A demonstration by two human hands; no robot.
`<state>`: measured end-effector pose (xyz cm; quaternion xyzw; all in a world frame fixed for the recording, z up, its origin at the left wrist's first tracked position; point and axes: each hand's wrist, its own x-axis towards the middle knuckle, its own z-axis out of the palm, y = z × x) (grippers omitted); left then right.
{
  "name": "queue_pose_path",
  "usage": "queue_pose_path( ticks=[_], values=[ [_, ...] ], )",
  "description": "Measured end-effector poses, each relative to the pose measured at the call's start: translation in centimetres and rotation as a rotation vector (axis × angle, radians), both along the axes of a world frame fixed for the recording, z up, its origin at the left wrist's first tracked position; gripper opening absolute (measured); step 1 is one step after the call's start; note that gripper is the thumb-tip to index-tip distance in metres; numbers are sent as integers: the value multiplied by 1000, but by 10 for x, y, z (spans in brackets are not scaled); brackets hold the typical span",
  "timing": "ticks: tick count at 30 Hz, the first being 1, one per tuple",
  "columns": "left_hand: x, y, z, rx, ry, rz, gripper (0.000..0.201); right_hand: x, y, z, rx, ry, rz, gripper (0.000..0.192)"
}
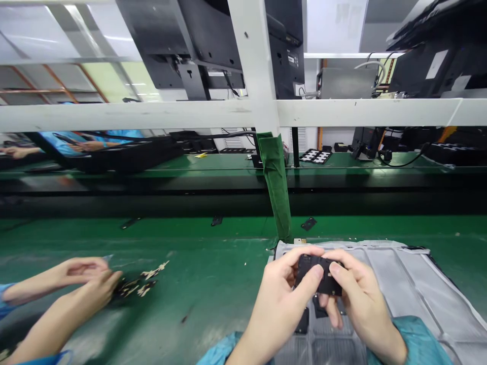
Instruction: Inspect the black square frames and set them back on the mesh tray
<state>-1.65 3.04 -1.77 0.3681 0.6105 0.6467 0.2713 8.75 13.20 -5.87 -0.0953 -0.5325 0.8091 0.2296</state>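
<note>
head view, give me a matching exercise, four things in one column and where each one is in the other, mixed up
Things:
1. black part
2. grey sheet
3. small pieces
4. green cloth

Places:
a. wrapped round the white post
b. held between both hands
c. on the green bench by the co-worker's hands
d. flat on the bench under the person's hands

Pairs: 1-b, 2-d, 3-c, 4-a

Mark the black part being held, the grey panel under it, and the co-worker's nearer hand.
black part point(323, 276), head view, its exposed top face.
grey panel point(411, 284), head view, bare ribbed surface.
co-worker's hand point(99, 290), head view, back of hand.
</note>
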Motion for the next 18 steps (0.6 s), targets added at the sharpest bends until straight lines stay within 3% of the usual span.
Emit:
queue_pose_path(
  ticks=[7, 18],
  values=[
    [0, -6, -4, -21, 71, 64, 29, 7, -2, 4, 206, -55, -28, 33],
    [-7, -12, -15, 66, -61, -10, 26, 10, -10, -3, 275, -23, -134, 24]
  ],
)
